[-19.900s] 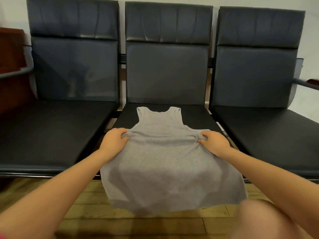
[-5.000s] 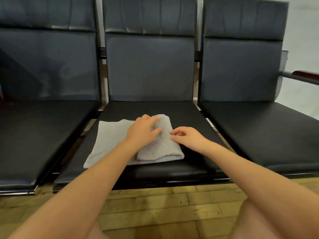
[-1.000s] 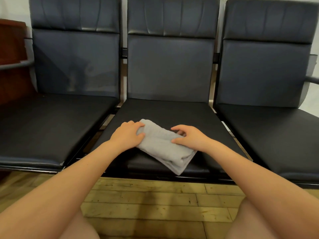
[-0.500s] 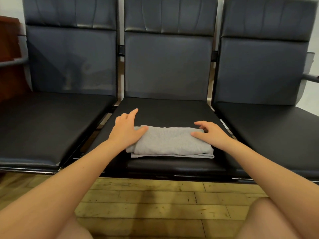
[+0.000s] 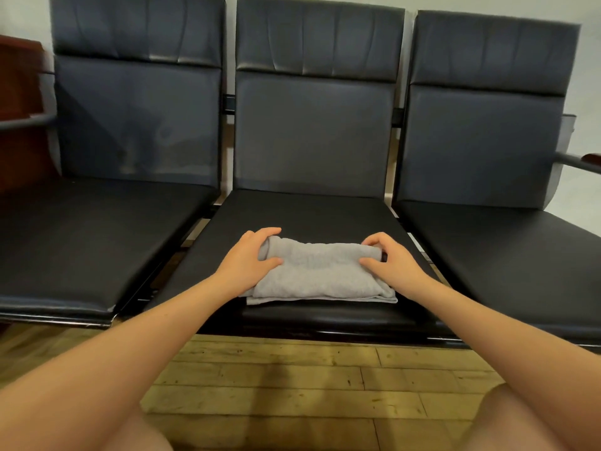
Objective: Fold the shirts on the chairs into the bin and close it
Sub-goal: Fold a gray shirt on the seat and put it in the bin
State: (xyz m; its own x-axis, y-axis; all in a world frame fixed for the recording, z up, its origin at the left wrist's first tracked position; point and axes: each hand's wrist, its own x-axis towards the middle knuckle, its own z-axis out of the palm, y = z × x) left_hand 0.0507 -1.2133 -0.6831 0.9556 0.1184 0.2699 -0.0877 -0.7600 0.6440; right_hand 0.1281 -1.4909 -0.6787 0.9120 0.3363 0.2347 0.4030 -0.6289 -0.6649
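A grey shirt (image 5: 320,275), folded into a small flat bundle, lies near the front edge of the middle chair seat (image 5: 309,216). My left hand (image 5: 247,258) grips the bundle's left end, thumb on top and fingers curled over the far edge. My right hand (image 5: 390,260) grips the right end in the same way, fingers wrapped over the far corner. The far edge of the bundle is slightly raised between the hands. No bin shows in this view.
Three black padded chairs stand in a row; the left seat (image 5: 91,236) and the right seat (image 5: 507,252) carry nothing. A metal armrest (image 5: 582,162) juts out at far right, brown furniture (image 5: 19,102) at far left. Wooden floor (image 5: 292,385) lies below, my knees at the bottom corners.
Half a second ago both hands lay flat on the bundle's ends; now their fingers curl round the ends and the far edge lifts a little. Earlier the bundle was turned square to the seat.
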